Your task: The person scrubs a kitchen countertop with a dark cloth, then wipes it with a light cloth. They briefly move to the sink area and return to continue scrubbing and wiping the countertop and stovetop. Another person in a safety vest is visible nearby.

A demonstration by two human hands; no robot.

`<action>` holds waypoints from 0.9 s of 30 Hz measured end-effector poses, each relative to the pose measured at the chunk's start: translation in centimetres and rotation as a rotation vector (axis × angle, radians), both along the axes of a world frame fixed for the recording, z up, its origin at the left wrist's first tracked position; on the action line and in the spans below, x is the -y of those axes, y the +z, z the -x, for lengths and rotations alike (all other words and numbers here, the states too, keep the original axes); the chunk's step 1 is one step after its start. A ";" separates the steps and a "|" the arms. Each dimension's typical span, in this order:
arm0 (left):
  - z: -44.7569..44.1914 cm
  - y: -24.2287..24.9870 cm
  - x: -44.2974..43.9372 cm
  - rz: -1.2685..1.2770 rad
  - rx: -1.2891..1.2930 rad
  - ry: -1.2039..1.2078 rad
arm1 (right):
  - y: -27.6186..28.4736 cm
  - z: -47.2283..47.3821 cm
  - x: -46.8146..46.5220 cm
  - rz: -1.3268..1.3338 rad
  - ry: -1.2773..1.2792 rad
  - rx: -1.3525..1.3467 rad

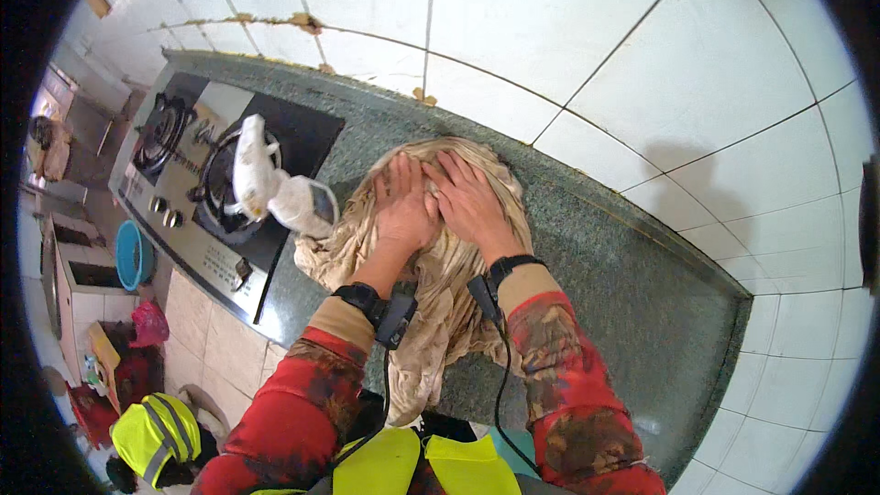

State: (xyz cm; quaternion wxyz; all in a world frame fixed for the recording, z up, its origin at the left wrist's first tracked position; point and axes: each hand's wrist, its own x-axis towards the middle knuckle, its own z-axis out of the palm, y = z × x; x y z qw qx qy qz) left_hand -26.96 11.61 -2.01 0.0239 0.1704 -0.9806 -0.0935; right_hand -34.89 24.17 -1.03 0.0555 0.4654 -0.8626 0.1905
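A large crumpled beige cloth (pixel 447 302) with brown stains lies on the dark green stone countertop (pixel 605 330), its lower end trailing toward the counter's front edge. Both palms rest flat on its upper part. My left hand (pixel 404 203) has its fingers pointing toward the wall, and my right hand (pixel 471 203) presses close beside it with fingers spread. Neither hand visibly grips a fold. Just left of the cloth is a white plastic object (pixel 295 203), perhaps a spray bottle or hand-held appliance, in front of the gas stove's near burner.
The two-burner gas stove (pixel 220 275) is set into the counter's left part. White tiles (pixel 495 14) cover the wall behind. On the floor side are a blue basin (pixel 130 254), a pink plastic bag (pixel 149 323) and another person in a yellow reflective vest (pixel 158 433). Cables hang from both wrist straps.
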 end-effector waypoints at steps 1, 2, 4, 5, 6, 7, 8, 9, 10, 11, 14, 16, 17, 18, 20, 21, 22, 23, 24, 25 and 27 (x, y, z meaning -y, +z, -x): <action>1.2 -0.3 0.8 0.031 -0.008 0.023 | -0.3 1.1 0.7 0.033 0.033 0.014; 2.5 -0.7 1.7 0.052 0.010 0.045 | -0.6 1.9 1.4 0.054 0.061 0.032; 4.8 -1.5 3.6 0.085 -0.030 0.052 | -1.4 2.9 2.3 0.091 0.082 0.094; 5.5 -1.9 4.4 0.089 -0.079 0.037 | -1.8 3.2 2.4 0.130 0.095 0.065; 5.9 -2.2 4.9 0.108 -0.090 0.018 | -2.1 3.3 2.4 0.126 0.088 0.075; 6.2 -2.4 5.4 0.120 -0.098 0.002 | -2.4 3.3 2.1 0.077 0.079 0.109; 6.4 -2.5 5.5 0.139 -0.086 -0.004 | -2.5 3.2 1.7 0.104 0.092 0.111; 6.5 -2.6 5.4 0.124 -0.096 0.003 | -2.5 3.0 1.2 0.089 0.101 0.138; 6.7 -2.5 5.2 0.115 -0.088 0.015 | -2.4 3.0 0.6 0.112 0.098 0.131; 6.8 -2.3 4.7 0.111 -0.071 0.025 | -2.2 3.1 -0.3 0.079 0.068 0.164; 7.2 -1.6 2.2 0.157 0.033 -0.002 | -1.3 2.3 -2.9 0.075 -0.008 0.267; 6.9 -1.2 -0.5 0.176 0.041 -0.062 | -0.8 2.1 -5.6 0.078 -0.056 0.249; 6.8 -0.9 -2.1 0.128 -0.032 -0.108 | -0.6 2.0 -7.2 0.069 -0.074 0.252; 6.7 -0.7 -4.1 0.069 -0.060 -0.139 | -0.4 1.9 -9.1 0.031 -0.115 0.243; 6.6 -0.1 -8.4 0.043 -0.080 -0.219 | -0.2 1.6 -13.1 -0.006 -0.187 0.230; 6.4 0.3 -10.7 0.060 -0.026 -0.267 | -0.1 1.3 -15.2 -0.005 -0.226 0.225; 6.1 0.7 -12.9 0.092 -0.034 -0.322 | 0.0 0.9 -17.3 -0.050 -0.298 0.223; 6.2 1.0 -15.1 0.112 0.054 -0.399 | 0.1 0.5 -19.4 -0.093 -0.373 0.217; 6.4 1.3 -17.3 0.149 0.080 -0.475 | 0.0 0.2 -21.3 -0.107 -0.420 0.196; 6.4 1.5 -19.1 0.096 0.060 -0.507 | -0.1 -0.2 -23.0 -0.119 -0.473 0.181; 6.3 1.6 -21.8 0.065 0.043 -0.636 | -0.5 -1.5 -25.7 -0.115 -0.516 0.102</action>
